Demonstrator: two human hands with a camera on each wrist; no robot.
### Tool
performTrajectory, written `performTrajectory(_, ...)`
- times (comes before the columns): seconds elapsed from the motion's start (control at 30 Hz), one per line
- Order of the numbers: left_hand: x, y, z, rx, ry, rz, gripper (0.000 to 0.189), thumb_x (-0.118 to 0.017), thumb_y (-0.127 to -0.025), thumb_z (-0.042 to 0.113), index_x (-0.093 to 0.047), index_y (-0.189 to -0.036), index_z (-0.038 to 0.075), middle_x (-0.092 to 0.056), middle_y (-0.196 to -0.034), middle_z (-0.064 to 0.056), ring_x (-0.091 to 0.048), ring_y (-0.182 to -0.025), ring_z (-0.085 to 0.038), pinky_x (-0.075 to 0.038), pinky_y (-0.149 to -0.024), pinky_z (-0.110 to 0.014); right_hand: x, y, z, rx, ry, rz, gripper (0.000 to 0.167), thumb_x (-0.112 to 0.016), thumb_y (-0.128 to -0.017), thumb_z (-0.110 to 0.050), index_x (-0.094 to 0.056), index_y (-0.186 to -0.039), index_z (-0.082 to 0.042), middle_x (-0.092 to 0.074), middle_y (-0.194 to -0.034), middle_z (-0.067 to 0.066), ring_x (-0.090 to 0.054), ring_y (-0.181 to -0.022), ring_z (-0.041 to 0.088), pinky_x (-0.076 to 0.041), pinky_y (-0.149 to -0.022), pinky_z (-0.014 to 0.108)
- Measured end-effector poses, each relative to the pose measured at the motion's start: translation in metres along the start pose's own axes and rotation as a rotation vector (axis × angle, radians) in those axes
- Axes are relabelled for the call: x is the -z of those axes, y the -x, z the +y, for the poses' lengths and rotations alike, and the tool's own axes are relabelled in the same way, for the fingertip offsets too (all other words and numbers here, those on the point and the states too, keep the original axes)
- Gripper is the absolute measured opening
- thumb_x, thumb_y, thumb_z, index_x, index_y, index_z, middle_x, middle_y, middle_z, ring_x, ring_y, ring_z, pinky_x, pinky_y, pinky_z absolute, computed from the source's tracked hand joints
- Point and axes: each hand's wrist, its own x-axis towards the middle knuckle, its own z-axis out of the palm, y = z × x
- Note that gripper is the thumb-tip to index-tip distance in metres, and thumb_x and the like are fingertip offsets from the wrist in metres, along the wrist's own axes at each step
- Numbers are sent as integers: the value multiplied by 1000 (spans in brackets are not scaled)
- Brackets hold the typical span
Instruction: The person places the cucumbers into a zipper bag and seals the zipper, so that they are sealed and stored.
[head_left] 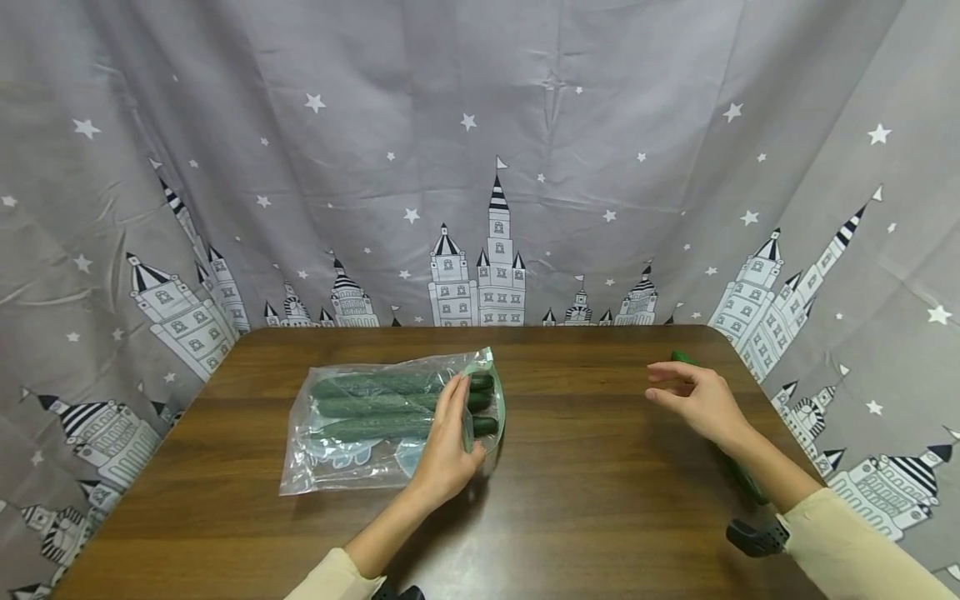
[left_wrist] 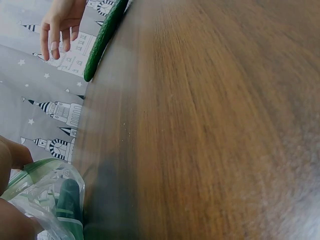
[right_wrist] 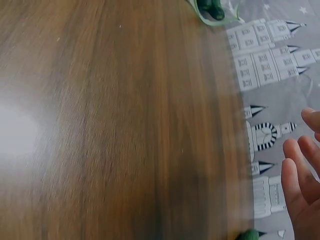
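Note:
A clear zip bag (head_left: 296,458) with a green edge lies on its side, its mouth facing right. Three cucumbers (head_left: 375,407) lie side by side inside, their ends near the opening. My left hand (head_left: 446,454) holds the bag by its mouth, thumb and fingers on the rim; the left wrist view shows the bag (left_wrist: 50,195) gaping there. One loose cucumber (head_left: 738,477) lies at the table's right side, partly hidden under my right hand (head_left: 701,404). That hand hovers above it, fingers loosely bent and holding nothing; the left wrist view shows the loose cucumber (left_wrist: 105,40) whole-length beside it.
The brown wooden table (head_left: 570,467) stretches between the bag and the loose cucumber. A grey curtain (head_left: 600,167) with castles and stars hangs along the back and both sides. A dark wrist strap (head_left: 756,537) sits at my right sleeve.

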Motion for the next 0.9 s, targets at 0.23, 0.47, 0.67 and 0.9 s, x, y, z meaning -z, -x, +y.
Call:
performTrajectory(0.23,1,0,0,0,2,2,104,-70,-68,-19,-26,-160,-3,-20,-165,-22,-31,-146,-43,-47,-107,-51,20,14,7,24,69,56,35,-80,-92,-14,-72,-125,-2,-73,-115,18,-72,-89,17,-58,-70,21)
performTrajectory(0.47,1,0,2,14,8,-2,104,-70,-69,-18,-25,-161,-1,-19,-166,-20,-31,-146,-43,-48,-105,-51,37,31,22,25,51,109,38,-79,-91,-5,-68,-125,6,-72,-111,26,-69,-84,2,-55,-67,15)
performTrajectory(0.67,2,0,1,10,7,2,104,-70,-69,-18,-25,-161,-2,-19,-166,-21,-31,-146,-43,-48,-105,-51,49,47,32,-26,81,125,40,-80,-92,-10,-68,-126,6,-73,-111,24,-65,-84,-7,-54,-66,14)
performTrajectory(0.9,1,0,1,18,13,6,102,-70,-69,-18,-26,-160,-3,-20,-166,-21,-32,-146,-43,-50,-103,-50,57,65,51,-39,67,154,39,-81,-89,-6,-67,-122,10,-76,-103,-6,-66,-82,-6,-54,-65,14)
